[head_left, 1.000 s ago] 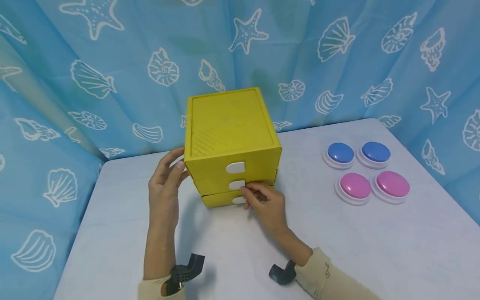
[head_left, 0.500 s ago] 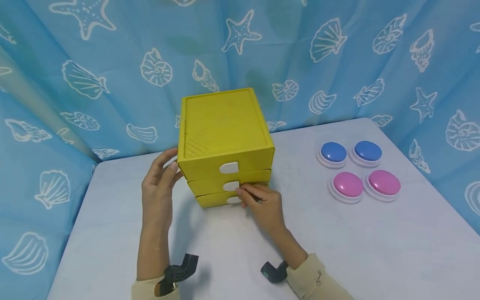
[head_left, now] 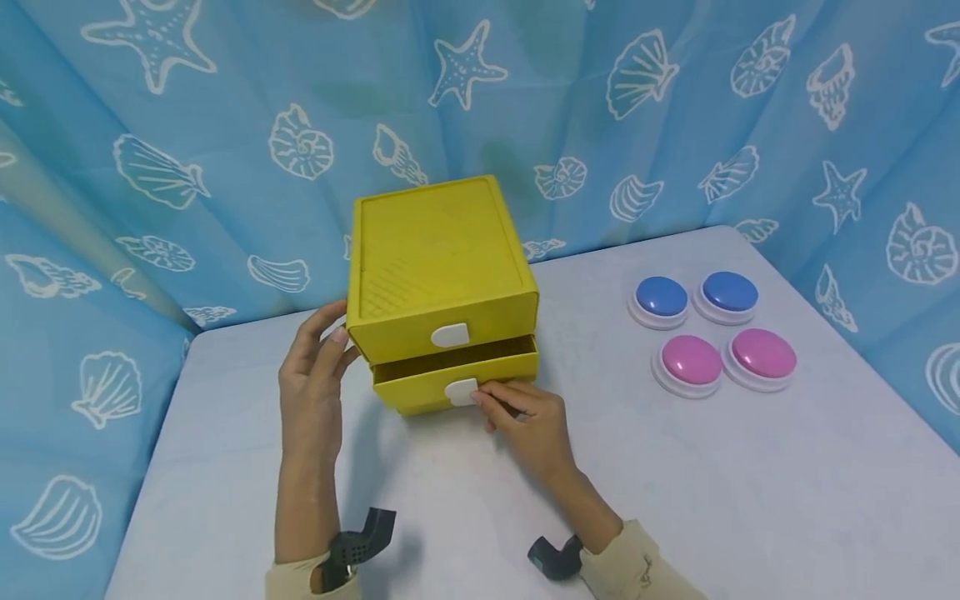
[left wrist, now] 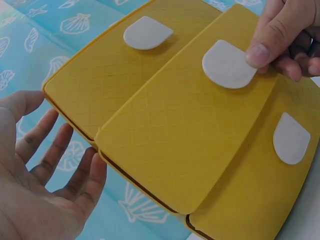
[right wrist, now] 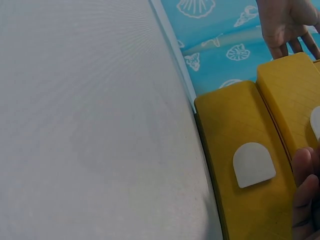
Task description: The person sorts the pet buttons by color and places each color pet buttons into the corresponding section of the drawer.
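Note:
A yellow box of three drawers [head_left: 442,250] stands on the white table in the head view. Its middle drawer [head_left: 412,390] is pulled partway out, showing a dark gap under the top drawer. My right hand [head_left: 531,425] pinches the right edge of that drawer's white handle [left wrist: 227,65] between thumb and fingers. With fingers spread and lightly bent, my left hand [head_left: 311,396] rests its fingertips at the box's left side. The top drawer's handle [head_left: 450,335] is free, as is the bottom drawer's handle [right wrist: 254,165]. The inside of the middle drawer is mostly hidden.
To the right on the table [head_left: 600,492] sit two blue push buttons [head_left: 662,297] and two pink push buttons [head_left: 692,360], all on white bases. A blue curtain [head_left: 570,100] with white shell prints hangs behind the table and along its sides.
The middle drawer has slid out toward me, with my right hand pinching its handle throughout. My left hand has stayed at the box's left side. The head view has shifted slightly.

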The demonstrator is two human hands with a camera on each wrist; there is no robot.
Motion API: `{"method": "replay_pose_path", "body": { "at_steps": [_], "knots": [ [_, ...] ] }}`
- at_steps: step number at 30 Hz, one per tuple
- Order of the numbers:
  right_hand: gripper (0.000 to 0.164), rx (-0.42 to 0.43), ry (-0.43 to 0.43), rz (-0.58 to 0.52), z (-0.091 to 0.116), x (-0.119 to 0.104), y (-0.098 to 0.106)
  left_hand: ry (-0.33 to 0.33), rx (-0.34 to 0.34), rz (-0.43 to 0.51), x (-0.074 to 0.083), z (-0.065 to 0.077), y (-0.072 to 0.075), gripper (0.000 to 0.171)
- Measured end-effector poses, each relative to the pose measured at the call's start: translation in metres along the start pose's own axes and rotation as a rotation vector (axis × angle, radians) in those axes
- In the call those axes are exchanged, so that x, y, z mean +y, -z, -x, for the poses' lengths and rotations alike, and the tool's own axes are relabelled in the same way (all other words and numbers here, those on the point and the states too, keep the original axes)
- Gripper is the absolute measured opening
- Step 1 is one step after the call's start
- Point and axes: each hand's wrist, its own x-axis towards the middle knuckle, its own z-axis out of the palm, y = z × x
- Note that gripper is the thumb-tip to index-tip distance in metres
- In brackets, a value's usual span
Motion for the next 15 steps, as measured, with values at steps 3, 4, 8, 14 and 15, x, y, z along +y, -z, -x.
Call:
{"method": "replay_pose_path", "body": {
  "at_steps": [3,4,8,14,15],
  "knots": [
    [0.012,-0.008,0.004,0.005,0.002,-0.003,0.0,-0.002,0.01,-0.01,-0.001,0.0,0.002,0.039],
    [0.012,-0.008,0.005,0.008,0.003,-0.004,0.0,-0.002,0.011,-0.01,-0.001,0.0,0.002,0.039],
    [0.013,-0.008,0.04,0.021,0.01,-0.006,0.002,-0.008,-0.003,0.001,-0.002,0.0,0.002,0.038],
    [0.011,-0.009,0.058,-0.004,0.013,-0.007,0.004,-0.02,-0.01,0.016,-0.003,-0.001,0.001,0.038],
    [0.011,-0.008,0.057,-0.008,0.014,-0.008,0.004,-0.018,-0.009,0.016,-0.003,-0.001,0.001,0.039]
  ]
}}
